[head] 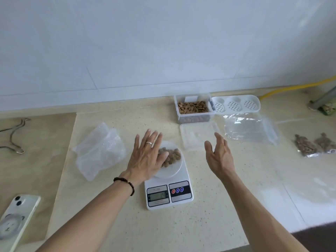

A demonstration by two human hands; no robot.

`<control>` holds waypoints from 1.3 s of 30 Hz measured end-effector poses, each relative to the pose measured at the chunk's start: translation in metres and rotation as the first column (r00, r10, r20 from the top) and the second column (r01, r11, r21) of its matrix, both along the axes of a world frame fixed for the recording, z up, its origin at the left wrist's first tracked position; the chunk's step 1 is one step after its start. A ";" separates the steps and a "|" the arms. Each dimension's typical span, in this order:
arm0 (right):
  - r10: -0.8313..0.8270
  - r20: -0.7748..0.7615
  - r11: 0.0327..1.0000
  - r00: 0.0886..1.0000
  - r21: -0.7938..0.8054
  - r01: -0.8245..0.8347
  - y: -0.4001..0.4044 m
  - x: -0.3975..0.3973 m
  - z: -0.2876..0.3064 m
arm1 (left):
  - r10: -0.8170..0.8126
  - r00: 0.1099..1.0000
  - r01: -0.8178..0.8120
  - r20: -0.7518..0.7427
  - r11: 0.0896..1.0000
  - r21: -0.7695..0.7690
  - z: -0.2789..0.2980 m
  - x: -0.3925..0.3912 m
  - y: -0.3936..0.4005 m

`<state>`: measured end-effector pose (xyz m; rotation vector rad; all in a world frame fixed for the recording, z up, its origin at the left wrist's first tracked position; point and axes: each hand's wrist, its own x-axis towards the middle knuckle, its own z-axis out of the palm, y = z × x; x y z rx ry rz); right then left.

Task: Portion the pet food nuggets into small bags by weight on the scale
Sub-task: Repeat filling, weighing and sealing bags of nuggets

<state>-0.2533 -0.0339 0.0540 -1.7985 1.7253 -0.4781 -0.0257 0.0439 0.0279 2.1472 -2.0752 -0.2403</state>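
Brown nuggets (170,157) piled on scale (168,184) platform, partly under flat left hand (147,159), fingers straight; right hand (219,154) beside scale, relaxed, holding nothing.

The scale (169,186) is glossy white plastic. The table (200,224) looks like smooth, speckled cream stone. The bags (99,151) are clear, crinkled plastic film; the tub (193,110) is clear hard plastic.
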 end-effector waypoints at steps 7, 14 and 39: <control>-0.305 0.199 0.928 0.931 0.281 0.244 -0.005 -0.024 -0.008 | -0.072 0.986 0.091 -0.151 0.988 0.122 0.004 -0.042 -0.092; -0.428 0.372 0.834 0.824 0.515 0.201 -0.005 -0.013 -0.020 | 0.014 0.959 0.068 -0.282 0.959 0.277 -0.002 -0.065 -0.131; -0.019 0.614 0.999 0.789 0.048 -0.013 -0.015 0.006 0.111 | -0.031 0.619 -0.058 -0.785 0.995 -0.085 0.153 -0.029 -0.091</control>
